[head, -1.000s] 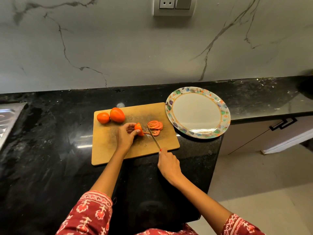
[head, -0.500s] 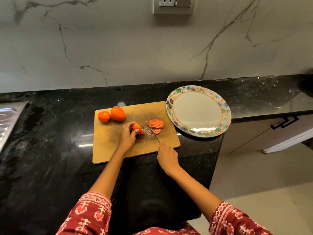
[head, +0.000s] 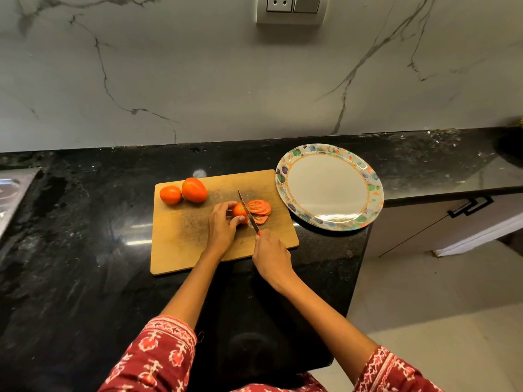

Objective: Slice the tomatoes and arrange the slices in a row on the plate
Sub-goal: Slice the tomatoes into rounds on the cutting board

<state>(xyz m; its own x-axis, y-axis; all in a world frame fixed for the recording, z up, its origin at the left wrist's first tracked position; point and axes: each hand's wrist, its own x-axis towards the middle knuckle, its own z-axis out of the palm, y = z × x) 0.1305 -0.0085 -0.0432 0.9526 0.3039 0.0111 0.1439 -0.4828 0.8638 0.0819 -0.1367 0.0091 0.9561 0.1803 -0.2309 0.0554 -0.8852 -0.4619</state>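
Observation:
A wooden cutting board (head: 181, 244) lies on the black counter. On it my left hand (head: 222, 227) pins down a partly cut tomato (head: 239, 211). My right hand (head: 270, 257) grips a knife (head: 248, 212) whose blade rests on that tomato's cut end. Several cut slices (head: 259, 209) lie overlapped just right of the blade. Two whole tomatoes (head: 184, 191) sit at the board's far left corner. A white plate with a coloured rim (head: 329, 186) stands to the right of the board, with nothing on it.
The black counter (head: 70, 250) ends at a corner near the plate, with floor (head: 438, 321) and a cabinet door (head: 452, 219) beyond. A metal sink edge (head: 12, 193) shows at the far left. The marble wall carries a socket (head: 288, 7).
The knife has moved forward and up onto the tomato, its tip now further from me. My right hand has come closer to the board. My left hand still holds the tomato.

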